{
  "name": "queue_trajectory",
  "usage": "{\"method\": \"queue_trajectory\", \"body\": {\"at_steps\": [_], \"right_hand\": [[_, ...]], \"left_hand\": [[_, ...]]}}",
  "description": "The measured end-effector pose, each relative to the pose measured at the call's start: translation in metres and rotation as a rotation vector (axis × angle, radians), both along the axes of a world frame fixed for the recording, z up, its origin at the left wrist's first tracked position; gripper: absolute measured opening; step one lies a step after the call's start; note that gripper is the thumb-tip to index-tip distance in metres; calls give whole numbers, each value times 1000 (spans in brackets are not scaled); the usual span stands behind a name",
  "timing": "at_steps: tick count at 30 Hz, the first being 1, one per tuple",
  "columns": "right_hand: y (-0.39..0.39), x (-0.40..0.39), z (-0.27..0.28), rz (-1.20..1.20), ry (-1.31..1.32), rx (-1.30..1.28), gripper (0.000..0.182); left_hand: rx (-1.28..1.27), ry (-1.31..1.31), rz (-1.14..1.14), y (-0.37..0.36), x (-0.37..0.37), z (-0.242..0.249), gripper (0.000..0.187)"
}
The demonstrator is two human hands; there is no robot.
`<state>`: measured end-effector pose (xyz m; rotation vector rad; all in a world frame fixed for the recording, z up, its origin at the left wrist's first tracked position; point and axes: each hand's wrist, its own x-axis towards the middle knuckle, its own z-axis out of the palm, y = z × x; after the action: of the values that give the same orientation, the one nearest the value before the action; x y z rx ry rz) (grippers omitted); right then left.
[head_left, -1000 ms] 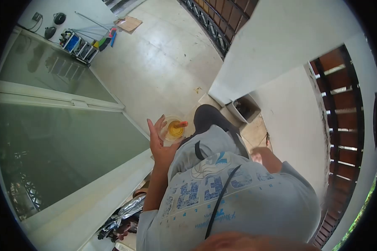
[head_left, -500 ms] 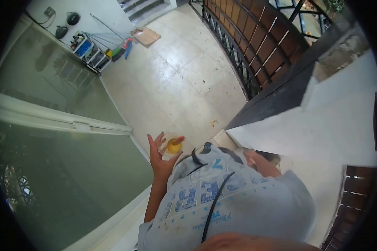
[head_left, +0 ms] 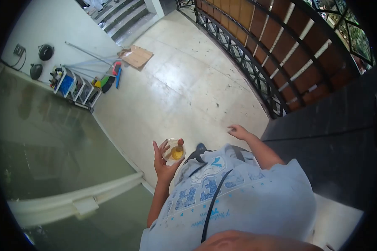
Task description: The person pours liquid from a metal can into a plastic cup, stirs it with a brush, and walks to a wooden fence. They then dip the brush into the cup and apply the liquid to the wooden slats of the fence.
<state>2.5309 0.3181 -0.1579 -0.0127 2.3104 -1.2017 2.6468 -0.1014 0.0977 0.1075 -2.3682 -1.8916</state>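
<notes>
My left hand [head_left: 162, 164] is closed round a clear plastic cup [head_left: 170, 161], thumb on one side and fingers on the other. Yellow liquid [head_left: 176, 154] lies in the bottom of the cup. A short brown stick-like piece with a reddish end [head_left: 180, 142] leans up out of it; its lower end is hard to make out. My right hand [head_left: 238, 131] is held out ahead of my body over the tiled floor, fingers drawn together. Something small and whitish [head_left: 230, 130] shows at the fingertips, too small to name.
A dark metal gate [head_left: 280, 62] runs along the right, with a dark panel [head_left: 318, 146] nearer me. Frosted glass [head_left: 67, 142] lines the left. Beyond stand a shelf rack [head_left: 81, 88], brooms [head_left: 108, 81], flat cardboard [head_left: 135, 56] and steps [head_left: 127, 19].
My view has moved forward along the floor, past the white ledge at right. The right hand has swung outward from beside my body. The left hand still holds the cup.
</notes>
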Motion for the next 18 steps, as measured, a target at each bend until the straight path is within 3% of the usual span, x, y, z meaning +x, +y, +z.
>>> {"method": "queue_trajectory", "body": {"at_steps": [2, 3, 4, 5, 6, 7, 9, 10, 11, 15, 18], "right_hand": [[29, -15, -69, -69, -71, 313, 56], [67, 0, -142, 74, 111, 564, 57], [79, -14, -137, 390, -425, 784, 56], [81, -15, -137, 478, -632, 832, 52], [90, -2, -136, 313, -623, 723, 50], [90, -17, -105, 382, -752, 481, 45], [88, -19, -103, 484, -554, 491, 35], [60, -52, -69, -8, -855, 503, 35], [82, -47, -63, -2, -835, 499, 35], [-2, -258, -51, 95, -544, 486, 35], [-44, -428, 9, 181, -357, 468, 39]], "left_hand": [[-16, 120, -60, -18, -94, -17, 137], [32, 176, -103, -28, -139, -22, 134], [42, 183, -104, -34, -180, -20, 134], [43, 181, -116, -41, -222, -16, 134], [42, 179, -131, -47, -263, -12, 134], [27, 203, -151, -54, -307, -11, 134], [19, 236, -177, -63, -390, -8, 135], [1, 263, -199, -69, -432, -8, 135], [-30, 246, -194, -74, -470, -5, 136], [4, 192, -172, -97, -622, -14, 137], [-66, 242, -154, -115, -724, -1, 138]]}}
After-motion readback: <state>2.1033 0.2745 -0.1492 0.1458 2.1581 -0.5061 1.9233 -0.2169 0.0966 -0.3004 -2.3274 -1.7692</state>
